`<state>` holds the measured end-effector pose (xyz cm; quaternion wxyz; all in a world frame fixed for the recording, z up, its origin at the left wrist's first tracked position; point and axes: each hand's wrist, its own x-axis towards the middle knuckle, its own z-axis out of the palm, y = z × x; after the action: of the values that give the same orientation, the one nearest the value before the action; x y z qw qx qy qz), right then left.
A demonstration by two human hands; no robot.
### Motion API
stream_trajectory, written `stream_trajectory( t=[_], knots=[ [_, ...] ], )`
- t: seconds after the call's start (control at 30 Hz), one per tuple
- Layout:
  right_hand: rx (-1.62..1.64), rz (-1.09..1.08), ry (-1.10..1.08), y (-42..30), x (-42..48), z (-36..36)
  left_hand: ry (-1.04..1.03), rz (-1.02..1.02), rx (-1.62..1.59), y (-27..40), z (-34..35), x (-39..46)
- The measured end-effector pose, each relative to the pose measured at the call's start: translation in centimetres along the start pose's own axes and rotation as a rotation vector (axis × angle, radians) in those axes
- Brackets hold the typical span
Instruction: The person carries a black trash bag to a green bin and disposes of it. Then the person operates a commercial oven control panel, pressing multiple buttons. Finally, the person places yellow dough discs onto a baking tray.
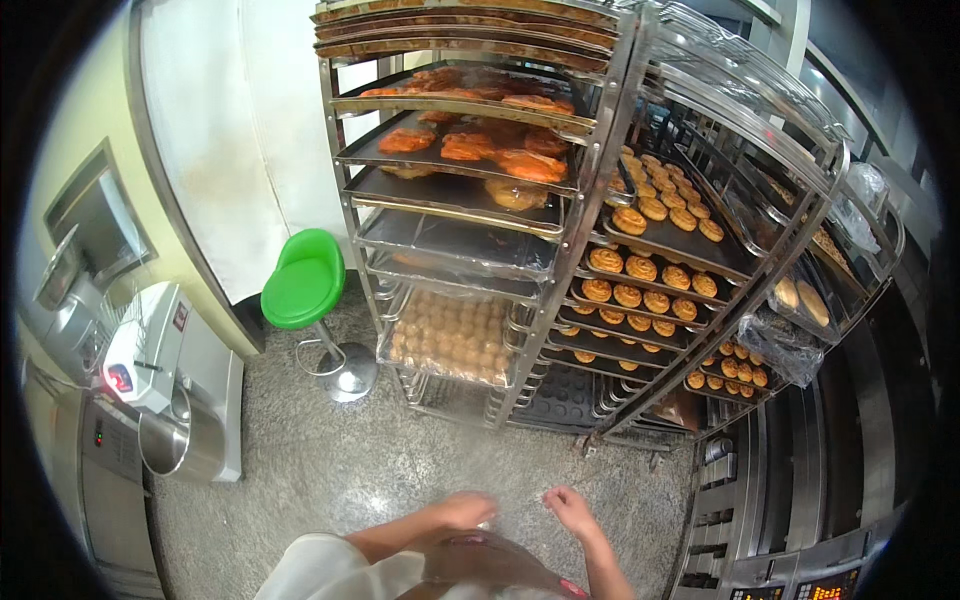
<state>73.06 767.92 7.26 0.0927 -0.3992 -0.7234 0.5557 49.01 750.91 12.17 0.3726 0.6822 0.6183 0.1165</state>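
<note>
My left hand (pixel 469 510) is in front of my brown apron (pixel 487 559), a little blurred, with its fingers not clearly visible. To its right, my right hand (pixel 568 508) hangs over the floor with its fingers curled; no object shows in it. Neither hand touches the racks. Before me stands a metal tray rack (pixel 592 202) with browned baked goods (pixel 469 146) on its upper trays. Lower in it, a plastic-covered tray holds many round dough balls (pixel 450 334). The rack beside it on the right carries trays of round golden pastries (pixel 641 268).
A green stool (pixel 304 289) with a round metal base stands left of the racks. Further left is a floor mixer with a steel bowl (pixel 184 442). Ovens with lit control panels (pixel 829 585) line the right side. Plastic film (pixel 784 349) hangs from the right rack.
</note>
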Motion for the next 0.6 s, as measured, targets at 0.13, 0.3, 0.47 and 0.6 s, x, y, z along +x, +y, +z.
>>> stream_trajectory(
  t=[0.13,0.3,0.47,0.6],
  knots=[
    [-0.092,-0.047,-0.033,-6.7,4.7,3.5,-0.088,0.0,-0.022,-4.3,-1.3,-1.3],
    [-0.15,-0.156,-0.046,-11.4,8.8,7.7,-0.143,-0.038,-0.067,-8.6,-1.1,-3.3],
    [-0.296,-0.179,-0.043,-11.3,10.0,9.8,-0.226,0.01,-0.01,-9.7,-1.8,-2.8],
    [-0.341,-0.271,0.004,-10.2,9.4,9.1,-0.139,0.137,-0.072,-10.2,-0.2,-0.4]
  ],
)
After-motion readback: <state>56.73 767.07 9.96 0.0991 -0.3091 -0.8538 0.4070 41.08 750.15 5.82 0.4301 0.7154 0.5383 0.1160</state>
